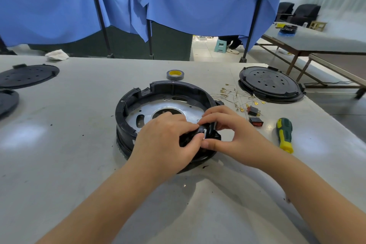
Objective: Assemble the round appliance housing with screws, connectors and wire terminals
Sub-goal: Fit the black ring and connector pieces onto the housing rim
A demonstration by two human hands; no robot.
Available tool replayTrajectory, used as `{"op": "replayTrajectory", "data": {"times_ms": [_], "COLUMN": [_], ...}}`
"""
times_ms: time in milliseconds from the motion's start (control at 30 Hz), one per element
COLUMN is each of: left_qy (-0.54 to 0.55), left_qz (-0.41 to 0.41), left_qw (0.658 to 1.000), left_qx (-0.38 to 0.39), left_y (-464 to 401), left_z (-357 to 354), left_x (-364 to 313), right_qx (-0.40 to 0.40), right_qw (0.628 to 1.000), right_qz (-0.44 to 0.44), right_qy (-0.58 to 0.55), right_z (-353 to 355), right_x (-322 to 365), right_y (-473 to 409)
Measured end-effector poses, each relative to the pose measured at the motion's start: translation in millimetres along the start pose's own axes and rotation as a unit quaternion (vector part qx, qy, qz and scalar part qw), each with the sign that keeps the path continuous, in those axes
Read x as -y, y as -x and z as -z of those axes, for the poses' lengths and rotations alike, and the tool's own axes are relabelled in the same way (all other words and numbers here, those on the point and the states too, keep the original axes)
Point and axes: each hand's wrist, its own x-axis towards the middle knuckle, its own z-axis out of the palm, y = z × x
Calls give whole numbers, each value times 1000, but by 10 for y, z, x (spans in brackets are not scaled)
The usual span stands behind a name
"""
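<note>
**Two hands fit a small black part into the round housing**

While the round housing (164, 103) lies flat on the worktop (59, 144) with its open side up, both hands work at its near rim. The left hand (168, 140) curls over a small black part (204, 134) and grips it from the left. The right hand (223, 134) pinches the same part from the other side with thumb and fingers (210, 145). Two hands are likely used so the part stays lined up with the rim as it is pushed in. How far in it sits cannot be told, because the hands hide it.

The other bits wait close by on the right, easy to reach. The wires with terminals (235, 95) lie spread out just beside the housing. Two switches (254, 116) sit near them. The screwdriver (285, 134) lies a little further right, handle toward the person, ready to pick up. A roll of tape (175, 74) rests behind the housing. A black round cover (270, 84) lies at the back right, probably for closing up later.
</note>
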Motion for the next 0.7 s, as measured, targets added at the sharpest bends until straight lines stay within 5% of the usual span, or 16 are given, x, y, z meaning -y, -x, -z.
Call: {"op": "replayTrajectory", "data": {"times_ms": [500,700], "left_qy": [-13,-25], "left_qz": [-35,-64], "left_qw": [999,997], "left_qx": [-6,-28], "left_y": [-18,-6], "left_z": [-21,-44], "left_x": [17,58], "right_qx": [-56,-150], "right_qw": [998,986], "right_qz": [-11,-26], "right_qy": [10,70], "right_z": [-53,149], "right_x": [65,-72], "right_y": [29,17]}}
